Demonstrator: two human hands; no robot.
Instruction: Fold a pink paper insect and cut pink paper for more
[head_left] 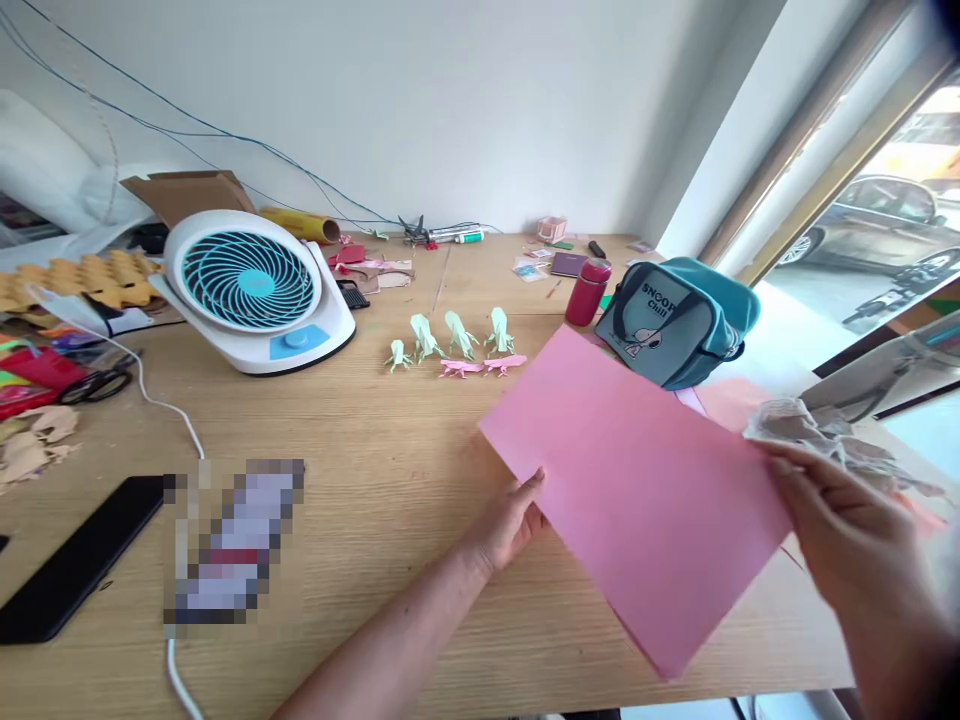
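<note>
A large pink sheet of paper [637, 490] is held up at a tilt over the right part of the table. My left hand [517, 522] pinches its left edge, thumb on top and fingers underneath. At the sheet's right corner, my right hand [844, 510] grips the paper between thumb and fingers. Whether it is one sheet or a few together I cannot tell. Beyond the paper stand several pale green folded paper insects [459, 335], with two pink folded ones [484, 367] in front of them.
To the left stands a white fan [255, 285]. A pixelated phone-like object [236, 545] with a white cable lies near a black slab [86, 560]. A red flask [589, 292] and a teal bag [675, 325] stand behind the paper. Crumpled clear plastic [840, 440] lies right.
</note>
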